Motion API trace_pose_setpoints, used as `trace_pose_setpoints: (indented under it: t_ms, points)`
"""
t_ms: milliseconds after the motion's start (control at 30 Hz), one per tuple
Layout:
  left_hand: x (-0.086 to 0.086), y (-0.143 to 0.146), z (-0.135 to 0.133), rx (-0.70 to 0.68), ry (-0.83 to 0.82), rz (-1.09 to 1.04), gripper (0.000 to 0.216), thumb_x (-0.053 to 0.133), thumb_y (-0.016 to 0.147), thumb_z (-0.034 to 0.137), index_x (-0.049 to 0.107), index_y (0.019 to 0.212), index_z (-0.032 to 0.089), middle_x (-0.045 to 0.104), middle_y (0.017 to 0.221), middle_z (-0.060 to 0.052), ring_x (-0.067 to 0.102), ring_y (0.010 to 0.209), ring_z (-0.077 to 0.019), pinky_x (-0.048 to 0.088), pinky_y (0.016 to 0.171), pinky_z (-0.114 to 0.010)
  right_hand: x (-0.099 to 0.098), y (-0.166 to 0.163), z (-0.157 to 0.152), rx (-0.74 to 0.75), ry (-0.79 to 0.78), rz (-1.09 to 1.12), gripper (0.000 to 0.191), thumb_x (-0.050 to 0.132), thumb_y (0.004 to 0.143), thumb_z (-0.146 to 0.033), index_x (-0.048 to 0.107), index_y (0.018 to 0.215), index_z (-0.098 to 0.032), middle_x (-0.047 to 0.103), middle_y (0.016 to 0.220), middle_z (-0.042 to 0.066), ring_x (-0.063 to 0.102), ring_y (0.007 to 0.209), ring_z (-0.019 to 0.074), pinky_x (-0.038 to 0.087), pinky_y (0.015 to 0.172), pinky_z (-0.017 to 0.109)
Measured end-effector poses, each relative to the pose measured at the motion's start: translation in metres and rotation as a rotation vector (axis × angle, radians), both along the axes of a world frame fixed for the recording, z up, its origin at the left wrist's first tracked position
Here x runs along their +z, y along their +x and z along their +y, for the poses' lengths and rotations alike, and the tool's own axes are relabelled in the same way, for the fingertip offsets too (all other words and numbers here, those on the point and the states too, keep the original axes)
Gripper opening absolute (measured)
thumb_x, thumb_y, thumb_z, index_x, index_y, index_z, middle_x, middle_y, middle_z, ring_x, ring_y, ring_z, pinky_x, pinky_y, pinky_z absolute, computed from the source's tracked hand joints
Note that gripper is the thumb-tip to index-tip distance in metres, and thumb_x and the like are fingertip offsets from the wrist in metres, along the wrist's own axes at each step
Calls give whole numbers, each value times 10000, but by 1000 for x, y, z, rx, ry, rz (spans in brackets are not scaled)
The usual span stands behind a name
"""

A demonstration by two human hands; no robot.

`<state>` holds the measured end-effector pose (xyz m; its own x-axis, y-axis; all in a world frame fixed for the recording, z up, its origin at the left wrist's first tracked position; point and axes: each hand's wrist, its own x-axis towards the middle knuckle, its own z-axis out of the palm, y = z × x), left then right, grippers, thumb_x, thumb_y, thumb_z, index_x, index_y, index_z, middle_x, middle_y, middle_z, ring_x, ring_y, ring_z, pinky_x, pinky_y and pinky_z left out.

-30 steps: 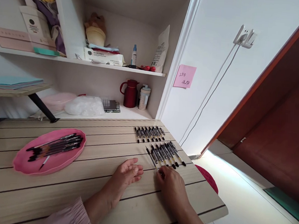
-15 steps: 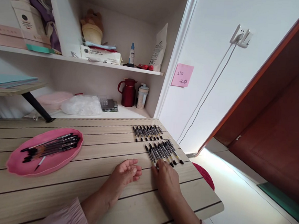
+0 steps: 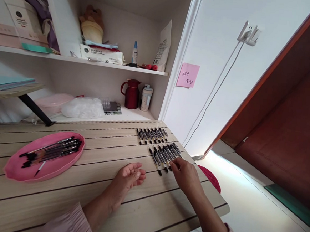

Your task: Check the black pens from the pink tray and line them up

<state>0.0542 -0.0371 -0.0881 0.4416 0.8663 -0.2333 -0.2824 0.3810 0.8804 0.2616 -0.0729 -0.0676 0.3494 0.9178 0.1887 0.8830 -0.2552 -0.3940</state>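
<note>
My right hand (image 3: 186,174) is at the lower right end of the nearer row of black-capped pens (image 3: 158,156). Its fingertips are pinched together at the capped end of a pen and hide the ends of the rightmost ones. My left hand (image 3: 129,177) rests on the table left of that row, palm turned inward, fingers loosely curled and thumb apart, holding nothing. Behind lies a second row of similar pens (image 3: 151,135), side by side. A pink scalloped tray (image 3: 56,172) at the left bears a loose heap of dark pens (image 3: 54,151) and one whitish one.
The slatted wooden table (image 3: 95,197) ends in a rounded corner at the right. Behind it, a white shelf holds a dark red jug (image 3: 132,95), a pale cup (image 3: 146,99) and a plastic bag (image 3: 83,107). A black-legged stand (image 3: 36,110) is at the left.
My right hand has moved right along the nearer row, uncovering the lower ends of its left pens. My left hand stays nearly in place. The view has shifted slightly.
</note>
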Motion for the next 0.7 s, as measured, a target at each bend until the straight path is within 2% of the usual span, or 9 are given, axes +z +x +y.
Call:
trace_pose_setpoints:
  t_ms: [167, 333, 700]
  points:
    - [1, 0, -2, 6, 0, 4, 342, 663, 683, 255, 594, 997, 138, 653, 937, -118, 611, 837, -187, 433, 814, -344, -9, -18, 1, 113, -126, -82, 232, 476, 792, -320, 594, 657, -172, 646, 687, 49, 568, 663, 152, 279, 547, 240]
    - [0, 0, -1, -2, -3, -12, 353, 682, 664, 258, 602, 985, 136, 656, 916, -113, 612, 819, -182, 435, 800, -335, -20, -32, 6, 72, -146, -208, 182, 452, 807, -262, 601, 772, -164, 653, 764, 78, 590, 736, 180, 305, 583, 254]
    - [1, 0, 0, 1, -11, -3, 358, 686, 656, 269, 606, 980, 140, 655, 914, -112, 614, 809, -184, 437, 789, -334, -23, -34, 9, 39, -143, -240, 193, 426, 830, -274, 586, 782, -176, 652, 775, 79, 601, 736, 188, 316, 586, 261]
